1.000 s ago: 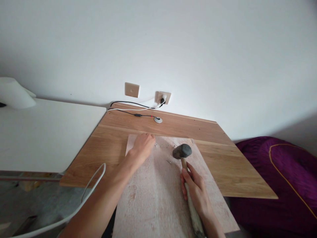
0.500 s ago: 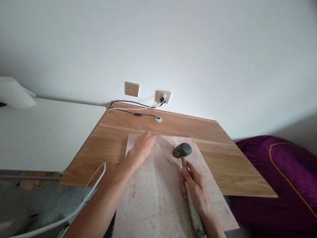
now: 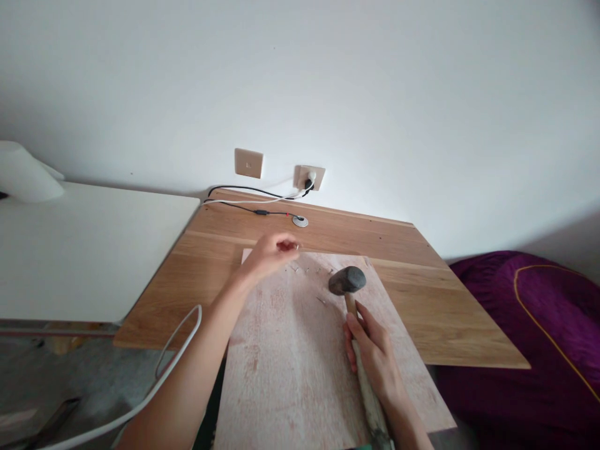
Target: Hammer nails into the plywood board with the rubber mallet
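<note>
My left hand (image 3: 275, 250) is raised over the far edge of a pale wooden board (image 3: 276, 375), its fingers closed in a pinch. A small shiny nail (image 3: 298, 247) shows at the fingertips. In my right hand (image 3: 371, 344) is the wooden handle of a mallet (image 3: 347, 281), wrapped by the fingers. Its dark head is low over the board's right side. A row of several small nails stands along the far part of the board, including one nail (image 3: 307, 270) near the middle. Closer to me, a loose nail (image 3: 321, 301) lies on its side.
The board rests on a wooden tabletop (image 3: 459, 331) against the wall. Cables run across its back to a wall socket (image 3: 310, 177). A white table (image 3: 103, 250) adjoins at left, with a white cable (image 3: 159, 381) looping nearby. Purple fabric (image 3: 497, 400) bulges at right.
My left hand has lifted off the board and turned, with the nail now showing at its fingertips. My right hand and the mallet stay almost in place.
</note>
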The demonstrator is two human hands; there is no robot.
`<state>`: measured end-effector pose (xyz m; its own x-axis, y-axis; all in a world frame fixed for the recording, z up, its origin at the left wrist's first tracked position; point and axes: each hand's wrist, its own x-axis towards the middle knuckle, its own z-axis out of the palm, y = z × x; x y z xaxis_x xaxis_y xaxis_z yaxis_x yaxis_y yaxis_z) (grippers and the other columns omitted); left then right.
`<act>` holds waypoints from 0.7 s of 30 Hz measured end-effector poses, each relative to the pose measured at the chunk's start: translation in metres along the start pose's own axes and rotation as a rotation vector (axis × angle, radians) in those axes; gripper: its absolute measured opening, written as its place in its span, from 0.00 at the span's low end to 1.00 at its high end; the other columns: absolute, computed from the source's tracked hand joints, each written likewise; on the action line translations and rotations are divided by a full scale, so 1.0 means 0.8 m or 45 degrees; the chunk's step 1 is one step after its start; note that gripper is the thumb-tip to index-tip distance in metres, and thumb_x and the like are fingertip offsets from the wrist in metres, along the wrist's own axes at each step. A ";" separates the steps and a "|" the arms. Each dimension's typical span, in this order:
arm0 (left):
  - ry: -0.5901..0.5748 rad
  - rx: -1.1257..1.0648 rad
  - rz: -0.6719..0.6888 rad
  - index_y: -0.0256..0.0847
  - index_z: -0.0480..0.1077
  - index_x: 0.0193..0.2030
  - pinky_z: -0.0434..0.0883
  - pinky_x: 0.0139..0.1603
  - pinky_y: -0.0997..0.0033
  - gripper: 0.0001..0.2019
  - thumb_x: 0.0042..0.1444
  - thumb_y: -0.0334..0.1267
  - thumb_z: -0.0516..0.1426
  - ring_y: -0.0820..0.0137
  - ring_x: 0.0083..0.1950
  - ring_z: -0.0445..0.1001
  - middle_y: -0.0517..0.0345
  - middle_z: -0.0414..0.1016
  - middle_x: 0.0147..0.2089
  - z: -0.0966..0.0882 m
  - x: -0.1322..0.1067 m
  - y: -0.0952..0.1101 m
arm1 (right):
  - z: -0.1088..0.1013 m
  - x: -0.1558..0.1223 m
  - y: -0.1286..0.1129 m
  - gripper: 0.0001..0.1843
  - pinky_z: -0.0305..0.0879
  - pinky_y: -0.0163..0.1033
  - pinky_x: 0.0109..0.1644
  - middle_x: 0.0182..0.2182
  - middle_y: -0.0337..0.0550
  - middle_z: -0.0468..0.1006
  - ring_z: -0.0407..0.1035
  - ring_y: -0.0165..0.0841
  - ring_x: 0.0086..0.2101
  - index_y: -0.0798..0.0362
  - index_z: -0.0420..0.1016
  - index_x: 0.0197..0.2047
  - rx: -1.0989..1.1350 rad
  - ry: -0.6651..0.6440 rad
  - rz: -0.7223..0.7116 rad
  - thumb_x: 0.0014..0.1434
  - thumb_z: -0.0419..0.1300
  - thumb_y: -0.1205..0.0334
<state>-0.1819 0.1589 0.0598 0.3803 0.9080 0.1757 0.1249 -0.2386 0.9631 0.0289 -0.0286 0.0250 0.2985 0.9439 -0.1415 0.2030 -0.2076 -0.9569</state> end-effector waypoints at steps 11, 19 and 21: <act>0.760 -2.065 0.413 0.43 0.63 0.39 0.71 0.35 0.89 0.12 0.74 0.35 0.43 0.86 0.29 0.71 0.68 0.68 0.28 -0.110 -0.007 0.129 | -0.001 -0.001 0.001 0.24 0.57 0.33 0.16 0.15 0.30 0.65 0.58 0.29 0.14 0.47 0.67 0.37 -0.024 0.016 -0.005 0.65 0.60 0.34; 0.802 -2.125 0.297 0.42 0.62 0.40 0.73 0.33 0.87 0.07 0.69 0.31 0.47 0.84 0.30 0.71 0.67 0.69 0.29 -0.116 0.003 0.113 | -0.002 0.000 -0.002 0.23 0.56 0.33 0.15 0.14 0.30 0.65 0.59 0.29 0.14 0.47 0.65 0.37 -0.027 -0.005 -0.017 0.66 0.60 0.35; 0.781 -2.072 0.295 0.41 0.62 0.40 0.73 0.36 0.88 0.08 0.70 0.31 0.45 0.85 0.31 0.73 0.66 0.71 0.31 -0.109 0.006 0.113 | -0.002 -0.001 -0.001 0.23 0.56 0.33 0.15 0.14 0.30 0.65 0.58 0.29 0.14 0.47 0.65 0.37 -0.024 -0.008 -0.019 0.66 0.60 0.35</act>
<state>-0.2491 0.1719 0.1654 -0.1621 0.9868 0.0021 -0.9856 -0.1620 0.0483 0.0299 -0.0292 0.0264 0.2895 0.9485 -0.1287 0.2252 -0.1982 -0.9539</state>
